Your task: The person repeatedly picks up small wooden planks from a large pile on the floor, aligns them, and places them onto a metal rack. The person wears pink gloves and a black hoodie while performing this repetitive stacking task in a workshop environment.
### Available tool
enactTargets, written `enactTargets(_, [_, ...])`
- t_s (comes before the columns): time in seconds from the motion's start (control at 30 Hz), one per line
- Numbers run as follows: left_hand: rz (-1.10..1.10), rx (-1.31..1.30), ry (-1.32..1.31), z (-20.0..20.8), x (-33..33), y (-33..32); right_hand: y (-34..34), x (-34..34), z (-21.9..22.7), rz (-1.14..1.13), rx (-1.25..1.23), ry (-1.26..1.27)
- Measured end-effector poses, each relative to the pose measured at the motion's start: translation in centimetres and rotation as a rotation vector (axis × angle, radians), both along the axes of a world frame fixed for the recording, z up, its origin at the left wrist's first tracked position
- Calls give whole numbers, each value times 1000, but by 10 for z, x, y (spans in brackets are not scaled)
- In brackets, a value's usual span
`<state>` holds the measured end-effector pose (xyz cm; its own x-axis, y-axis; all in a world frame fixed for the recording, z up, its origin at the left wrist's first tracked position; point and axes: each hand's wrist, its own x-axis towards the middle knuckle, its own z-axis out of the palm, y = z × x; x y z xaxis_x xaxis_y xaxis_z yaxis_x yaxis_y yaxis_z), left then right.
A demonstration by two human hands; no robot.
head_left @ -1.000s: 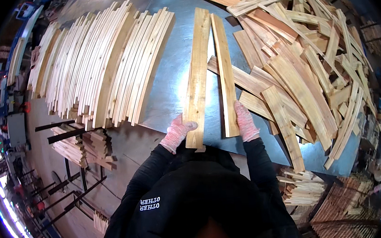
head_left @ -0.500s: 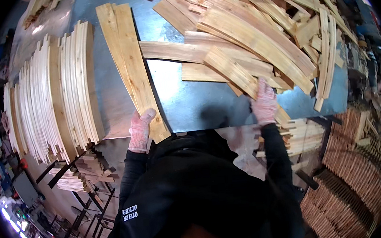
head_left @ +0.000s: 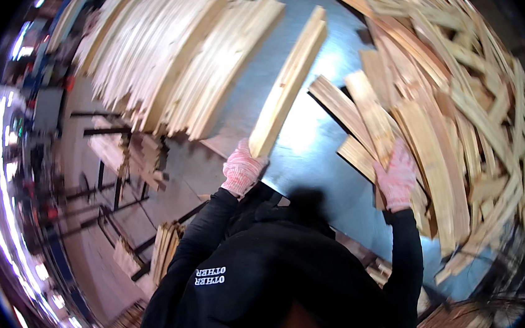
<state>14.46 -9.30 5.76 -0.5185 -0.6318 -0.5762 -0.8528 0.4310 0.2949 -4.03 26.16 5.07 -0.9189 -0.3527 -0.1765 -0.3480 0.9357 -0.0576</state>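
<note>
I seem mid-gathering: left hand [head_left: 242, 169] grips the one-o'clock board [head_left: 290, 83], right hand [head_left: 397, 180] the two-o'clock plank [head_left: 370, 112]. Lifting probably needs clearance.

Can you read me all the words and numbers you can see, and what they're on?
Black top: two short rows of white letters; I don't copy out printed words.
Plank in the left hand: no writing shows.
Wood pile: none I can make out; it's blurred.
Grey box at the left: too small and blurred to tell.
</note>
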Motion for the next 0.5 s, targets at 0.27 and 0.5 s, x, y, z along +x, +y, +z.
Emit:
enactTargets(0.27, [356, 50, 216, 120, 100, -45, -17, 26, 25, 73, -16, 37])
enactTargets(0.5, [935, -33, 1094, 131, 230, -197, -83, 62, 36, 211, 2, 325])
